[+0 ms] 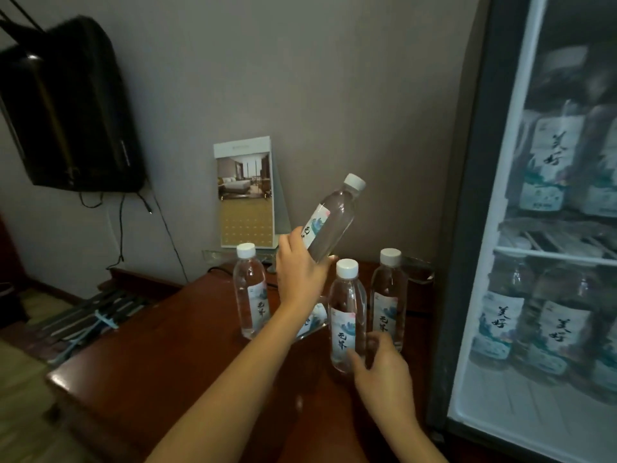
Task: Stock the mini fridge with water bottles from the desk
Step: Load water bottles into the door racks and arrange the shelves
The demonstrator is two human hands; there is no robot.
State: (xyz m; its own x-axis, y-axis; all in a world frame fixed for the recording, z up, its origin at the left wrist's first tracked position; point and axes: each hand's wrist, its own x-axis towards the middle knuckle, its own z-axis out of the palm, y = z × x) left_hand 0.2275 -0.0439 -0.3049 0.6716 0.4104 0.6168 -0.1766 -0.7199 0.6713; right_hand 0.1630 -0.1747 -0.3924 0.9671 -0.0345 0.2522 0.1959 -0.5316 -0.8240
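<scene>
Desk (150, 355) stock: water bottles beside the mini fridge (547, 262).
Left hand (300, 272) is gripping a tilted bottle (330, 218) aloft; right hand (384, 372), fingers spread, is reaching the near bottle (345, 315); two others standing near the desk's far edge.

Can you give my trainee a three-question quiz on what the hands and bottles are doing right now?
1. True or false: the left hand holds the tilted bottle clear of the desk.
2. How many capped bottles stand upright on the desk? A) one B) three C) five
3. Fill in: the right hand reaches around the base of the ____ upright bottle.

Key
1. True; its cap points up and to the right.
2. B: the left bottle, the front bottle and the right bottle.
3. Front; whether the fingers have closed on it is unclear.
</scene>
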